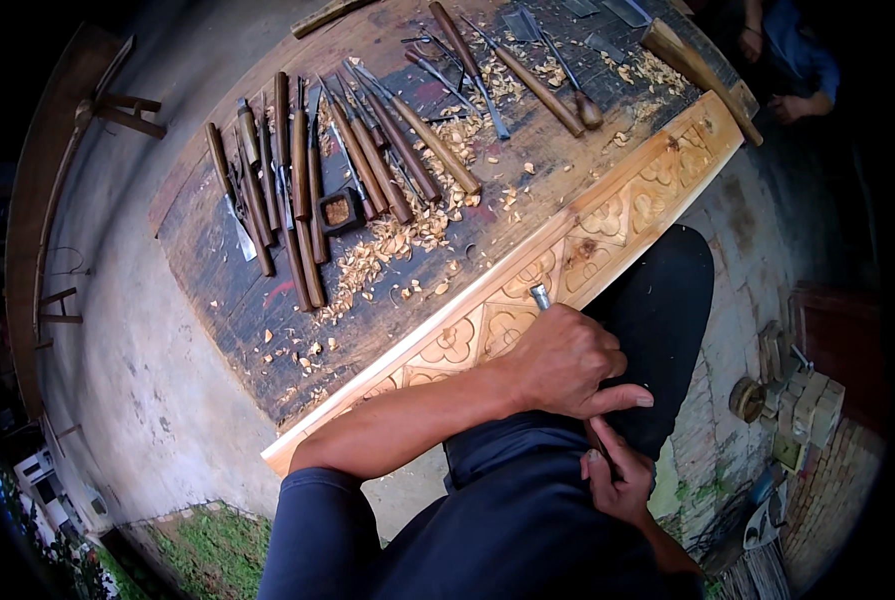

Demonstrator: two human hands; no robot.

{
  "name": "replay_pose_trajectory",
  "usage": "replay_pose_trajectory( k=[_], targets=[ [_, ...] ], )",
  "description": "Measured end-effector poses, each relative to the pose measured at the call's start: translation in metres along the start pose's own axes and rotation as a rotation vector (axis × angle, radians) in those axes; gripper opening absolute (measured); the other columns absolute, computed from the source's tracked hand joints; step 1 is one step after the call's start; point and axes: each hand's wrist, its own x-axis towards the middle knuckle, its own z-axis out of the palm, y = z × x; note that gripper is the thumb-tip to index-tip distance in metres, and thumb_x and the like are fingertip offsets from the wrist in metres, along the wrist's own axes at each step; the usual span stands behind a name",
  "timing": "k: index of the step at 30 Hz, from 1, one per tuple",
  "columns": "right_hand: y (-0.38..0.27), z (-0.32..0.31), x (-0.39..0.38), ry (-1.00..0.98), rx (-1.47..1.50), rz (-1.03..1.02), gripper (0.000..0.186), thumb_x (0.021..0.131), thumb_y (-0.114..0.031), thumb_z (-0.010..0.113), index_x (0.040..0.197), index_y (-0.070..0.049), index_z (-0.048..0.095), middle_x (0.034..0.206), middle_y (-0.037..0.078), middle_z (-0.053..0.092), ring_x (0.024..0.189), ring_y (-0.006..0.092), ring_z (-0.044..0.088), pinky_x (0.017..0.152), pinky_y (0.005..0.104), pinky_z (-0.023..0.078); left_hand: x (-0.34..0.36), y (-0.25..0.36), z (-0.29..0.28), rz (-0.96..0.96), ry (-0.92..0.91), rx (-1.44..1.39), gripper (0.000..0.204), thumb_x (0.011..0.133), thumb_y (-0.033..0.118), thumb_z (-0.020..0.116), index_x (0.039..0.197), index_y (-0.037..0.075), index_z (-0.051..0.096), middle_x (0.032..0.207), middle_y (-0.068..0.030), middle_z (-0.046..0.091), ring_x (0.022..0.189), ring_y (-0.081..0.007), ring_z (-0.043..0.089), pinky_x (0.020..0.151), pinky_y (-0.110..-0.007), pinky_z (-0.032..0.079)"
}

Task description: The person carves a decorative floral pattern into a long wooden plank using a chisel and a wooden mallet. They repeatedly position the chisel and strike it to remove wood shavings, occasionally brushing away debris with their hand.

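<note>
My left hand [567, 362] is closed round a carving gouge, its thumb pointing out to the right. The gouge's metal blade [539, 296] sticks out past the knuckles and meets a long pale wooden board [447, 342]. Carved flower shapes in diamond frames run along this board. Lower down, my right hand [622, 478] grips the brown handle end of the same gouge, close to my body. Most of the handle is hidden by the two hands. My left forearm crosses over the board's near part.
The board lies along the near edge of a dark worktable [212, 285]. Several wooden-handled chisels [372, 150], a small square dark box [339, 212] and wood shavings [397, 240] are on it. A mallet-like wooden piece [697, 75] stands far right, near another person [802, 60].
</note>
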Motion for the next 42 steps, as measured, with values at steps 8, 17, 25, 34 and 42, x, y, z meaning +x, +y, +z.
replay_pose_trajectory(
  k=[8,17,25,34,42],
  targets=[
    [-0.023,0.006,-0.002,0.062,-0.094,0.09,0.048,0.095,0.007,0.06,0.143,0.007,0.063,0.125,0.023,0.076,0.086,0.0186,0.077,0.076,0.0293,0.059,0.0,0.0,-0.002,-0.007,0.132,-0.079,0.061,0.092,0.05,0.077,0.053,0.01,0.053,0.054,-0.0063,0.048,0.051,-0.0289,0.057,0.048,-0.042,0.042],
    [-0.025,0.017,0.002,0.131,-0.13,0.097,0.046,0.095,0.008,0.061,0.141,0.006,0.064,0.113,0.019,0.078,0.075,0.012,0.07,0.069,0.0268,0.055,-0.002,0.0,0.0,-0.046,0.181,-0.072,0.061,0.091,0.049,0.078,0.051,0.01,0.052,0.052,-0.006,0.048,0.049,-0.0288,0.055,0.047,-0.042,0.041],
    [-0.026,0.012,0.003,0.145,-0.047,0.169,0.044,0.094,0.008,0.063,0.138,0.005,0.066,0.118,0.02,0.078,0.071,0.0098,0.069,0.066,0.0263,0.055,0.001,0.0,0.003,-0.043,0.199,-0.086,0.058,0.092,0.046,0.077,0.052,0.011,0.053,0.053,-0.0059,0.049,0.05,-0.0284,0.056,0.048,-0.042,0.041],
    [-0.037,-0.032,0.026,0.151,-0.458,-0.239,0.042,0.089,0.008,0.069,0.131,0.002,0.073,0.085,0.015,0.072,0.063,0.0238,0.067,0.058,0.0354,0.051,0.005,0.008,-0.022,0.245,0.272,0.054,0.051,0.087,0.052,0.077,0.064,0.013,0.054,0.073,-0.0028,0.046,0.067,-0.0244,0.05,0.061,-0.038,0.039],
    [0.001,-0.017,0.002,0.157,-0.348,-0.119,0.037,0.091,0.009,0.068,0.128,0.008,0.073,0.111,0.024,0.078,0.095,0.0333,0.08,0.083,0.0365,0.061,-0.001,-0.001,0.008,0.108,0.054,-0.065,0.058,0.088,0.054,0.077,0.058,0.01,0.057,0.065,-0.0069,0.051,0.059,-0.0287,0.058,0.056,-0.042,0.046]
  ],
)
